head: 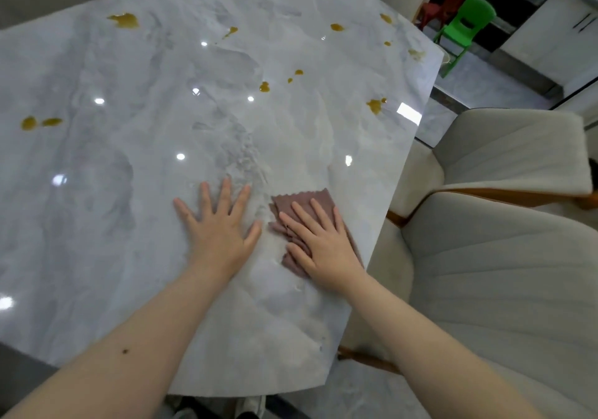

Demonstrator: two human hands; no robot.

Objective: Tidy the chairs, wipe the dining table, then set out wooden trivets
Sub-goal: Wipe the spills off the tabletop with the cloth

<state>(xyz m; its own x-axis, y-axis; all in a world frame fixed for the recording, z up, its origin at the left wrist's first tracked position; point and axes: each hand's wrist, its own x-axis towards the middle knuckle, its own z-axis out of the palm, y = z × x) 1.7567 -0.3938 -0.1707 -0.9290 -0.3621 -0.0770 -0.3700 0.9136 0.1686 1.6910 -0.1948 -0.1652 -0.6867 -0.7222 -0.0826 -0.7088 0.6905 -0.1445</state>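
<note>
Marble table (129,160): cloth (301,205) lies under flat right hand (323,244)

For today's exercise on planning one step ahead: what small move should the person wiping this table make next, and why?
Probably slide the right hand, flat on the pink cloth, forward toward the nearest brown spill. The spills on the marble table all lie farther away, unwiped, while the left hand rests flat beside the cloth.

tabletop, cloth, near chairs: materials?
Tabletop: looks like polished marble or a marble-look slab; grey veining and sharp light reflections suggest a glossy finish.
Cloth: soft mauve fabric, probably microfibre; matte, zigzag-cut edge, folds under the right hand.
Chairs: cream channel-stitched upholstery, fabric or faux leather, on an orange-brown, wood-looking frame.
</note>
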